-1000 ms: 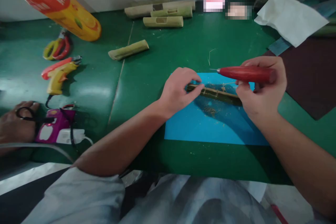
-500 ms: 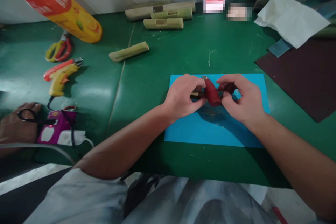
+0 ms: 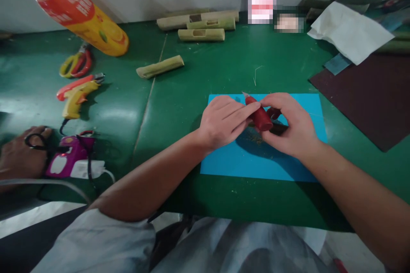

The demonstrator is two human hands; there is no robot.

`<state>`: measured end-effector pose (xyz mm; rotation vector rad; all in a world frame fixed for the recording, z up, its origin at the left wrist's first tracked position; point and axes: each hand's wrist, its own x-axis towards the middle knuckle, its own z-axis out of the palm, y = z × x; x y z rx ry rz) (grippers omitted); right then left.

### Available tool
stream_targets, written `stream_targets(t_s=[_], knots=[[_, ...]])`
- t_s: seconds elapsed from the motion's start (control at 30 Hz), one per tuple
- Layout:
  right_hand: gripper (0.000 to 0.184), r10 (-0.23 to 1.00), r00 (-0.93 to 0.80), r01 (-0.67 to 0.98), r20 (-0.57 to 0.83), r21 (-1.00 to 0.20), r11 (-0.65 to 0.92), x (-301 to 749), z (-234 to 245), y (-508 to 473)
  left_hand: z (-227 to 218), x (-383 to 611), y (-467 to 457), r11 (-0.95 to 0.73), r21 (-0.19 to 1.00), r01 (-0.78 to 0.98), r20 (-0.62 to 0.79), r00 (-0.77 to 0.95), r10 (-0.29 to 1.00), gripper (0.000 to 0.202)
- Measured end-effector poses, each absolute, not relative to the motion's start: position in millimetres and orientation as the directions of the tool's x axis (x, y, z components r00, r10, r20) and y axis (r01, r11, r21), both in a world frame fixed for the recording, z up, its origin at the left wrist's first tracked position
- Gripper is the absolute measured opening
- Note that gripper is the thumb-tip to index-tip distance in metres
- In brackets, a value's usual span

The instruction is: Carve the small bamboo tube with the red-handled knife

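Note:
A thick red-handled tool (image 3: 262, 118) with a short pointed grey tip slants between my hands, above the blue sheet (image 3: 221, 164). My left hand (image 3: 222, 119) is closed, its forefinger stretched across the tool near the tip. From the other side, the thumb and fingers of my right hand (image 3: 293, 123) curl around the tool's thick end. A dark stick-like piece (image 3: 278, 129) shows under the right fingers; its kind is unclear. Small brown crumbs (image 3: 254, 137) lie on the sheet below.
Bamboo tubes (image 3: 201, 35), some with cut slots, lie at the back, one nearer piece (image 3: 160, 67) apart. To the left are an orange drink bottle (image 3: 105, 32), scissors (image 3: 77, 63), a yellow glue gun (image 3: 75, 100), a purple power block (image 3: 68, 158) and another person's hand (image 3: 22, 153). Dark brown sheet (image 3: 368, 98) at right.
The red-handled tool has turned, its pointed tip now further left. My left forefinger has stretched over it, and my right hand has shifted slightly left around its thick end.

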<state>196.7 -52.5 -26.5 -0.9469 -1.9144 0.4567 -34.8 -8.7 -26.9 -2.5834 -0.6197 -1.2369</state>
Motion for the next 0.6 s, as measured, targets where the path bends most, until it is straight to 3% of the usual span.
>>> stream_targets(t_s=[0.13, 0.23, 0.33, 0.47, 0.6], knots=[[0.043, 0.747, -0.3, 0.383, 0.594, -0.642, 0.664, 194.6, -26.6, -51.8, -22.1, -28.7, -16.2, -0.913, -0.059, 0.403, 0.801, 0.565, 0.198, 0.027], [0.026, 0.75, -0.322, 0.389, 0.577, -0.642, 0.661, 194.8, -22.2, -53.5, -22.0, -24.6, -21.5, -0.928, -0.04, 0.37, 0.804, 0.564, 0.19, 0.024], [0.019, 0.793, -0.253, 0.407, 0.555, -0.682, 0.607, 196.0, -16.9, -56.5, -22.9, -25.8, -22.1, -0.919, 0.105, 0.381, 0.825, 0.482, 0.294, 0.022], [0.03, 0.863, 0.003, 0.425, 0.505, -0.782, 0.456, 200.9, -14.9, -57.3, -22.8, -34.7, -16.3, -0.866, 0.264, 0.424, 0.858, 0.307, 0.412, 0.018], [0.034, 0.874, 0.175, 0.355, 0.453, -0.857, 0.374, 208.2, -17.8, -51.6, -25.1, -44.0, -11.5, -0.744, 0.401, 0.534, 0.699, 0.346, 0.625, 0.007]])
